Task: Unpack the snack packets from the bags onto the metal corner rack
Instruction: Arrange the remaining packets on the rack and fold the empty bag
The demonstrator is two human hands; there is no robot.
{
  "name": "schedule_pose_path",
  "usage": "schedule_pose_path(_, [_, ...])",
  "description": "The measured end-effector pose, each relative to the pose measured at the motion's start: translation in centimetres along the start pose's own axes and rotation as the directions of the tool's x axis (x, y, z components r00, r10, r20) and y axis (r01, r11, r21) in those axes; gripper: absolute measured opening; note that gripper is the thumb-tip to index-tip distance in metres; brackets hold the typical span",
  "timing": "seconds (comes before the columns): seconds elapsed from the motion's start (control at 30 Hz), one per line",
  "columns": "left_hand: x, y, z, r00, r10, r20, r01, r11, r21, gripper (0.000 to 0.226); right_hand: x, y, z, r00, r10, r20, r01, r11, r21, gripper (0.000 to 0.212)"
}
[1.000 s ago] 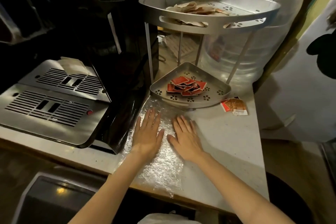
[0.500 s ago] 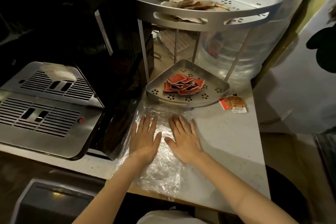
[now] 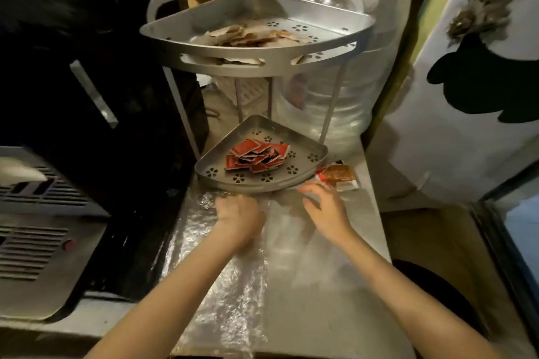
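**Both hands on the plastic bag in front of the corner rack**

The left hand (image 3: 239,214) lies knuckles-up on the crinkled clear plastic bag (image 3: 224,277) that is spread flat on the counter. Its fingers are curled under at the far edge of the bag, just short of the rack's bottom shelf; they look bunched on the plastic, though the tips are hidden. The right hand (image 3: 326,208) is beside it, blurred, fingers spread and loosely bent, not wrapped round anything. Its fingertips reach the front rim of the bottom shelf, and whether they touch the rim or the bag under it cannot be told.

The metal corner rack (image 3: 262,64) stands at the back of the counter. Its top shelf holds a loose heap of pale, tan packets (image 3: 242,36). Its bottom shelf (image 3: 256,183) holds a pile of small red packets (image 3: 256,156), bunched near the middle. Just right of the bottom shelf, on the counter, lie a few orange-brown and red sachets (image 3: 338,176), near the right hand's fingertips.

At far left sits a machine with slotted grey metal grilles (image 3: 38,242); a tall black appliance (image 3: 102,125) stands between it and the rack. The pale counter (image 3: 335,285) runs toward the viewer under both forearms. Behind the rack on the right is a large clear water bottle (image 3: 350,90) wrapped in plastic. At far right is a white surface (image 3: 437,125) with a dark shape on it.
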State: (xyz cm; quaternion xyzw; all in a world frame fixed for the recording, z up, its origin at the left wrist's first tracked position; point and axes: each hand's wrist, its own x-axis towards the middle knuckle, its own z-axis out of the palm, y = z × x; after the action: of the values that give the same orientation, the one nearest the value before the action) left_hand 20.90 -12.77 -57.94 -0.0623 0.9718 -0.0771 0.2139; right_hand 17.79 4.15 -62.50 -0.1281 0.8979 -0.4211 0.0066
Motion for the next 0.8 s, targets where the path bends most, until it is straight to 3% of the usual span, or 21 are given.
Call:
schedule_pose_path(0.13, [1.4,4.7,-2.5,0.956,0.222,-0.190,-0.249,0.959,-0.134,0.036,1.3,2.8,-3.6,0.984,0.140,-0.106,-0.143,0.989,-0.021,0.030])
schedule_pose_path(0.33, [5.8,10.7,-1.4,0.777,0.457,-0.432,-0.585,0.778,-0.230,0.044,2.9,6.1,-6.4,0.934,0.325,-0.149,-0.334,0.942,-0.041,0.047])
schedule_pose_path(0.43, [7.8,12.4,-1.0,0.753,0.493,-0.436,-0.618,0.757,-0.212,0.051,3.9,7.2,-6.5,0.905,0.403,-0.138,-0.420,0.898,-0.131,0.058])
schedule_pose_path(0.63, [9.2,14.4,0.2,0.816,0.483,-0.317,-0.559,0.798,-0.226,0.053,4.7,8.1,-5.7,0.895,0.402,-0.194,-0.445,0.844,-0.301,0.040])
schedule_pose_path(0.8, [8.9,14.6,0.5,0.811,0.373,-0.451,-0.550,0.749,-0.369,0.053,4.4,8.5,-5.4,0.897,0.396,-0.196,-0.436,0.867,-0.240,0.032])
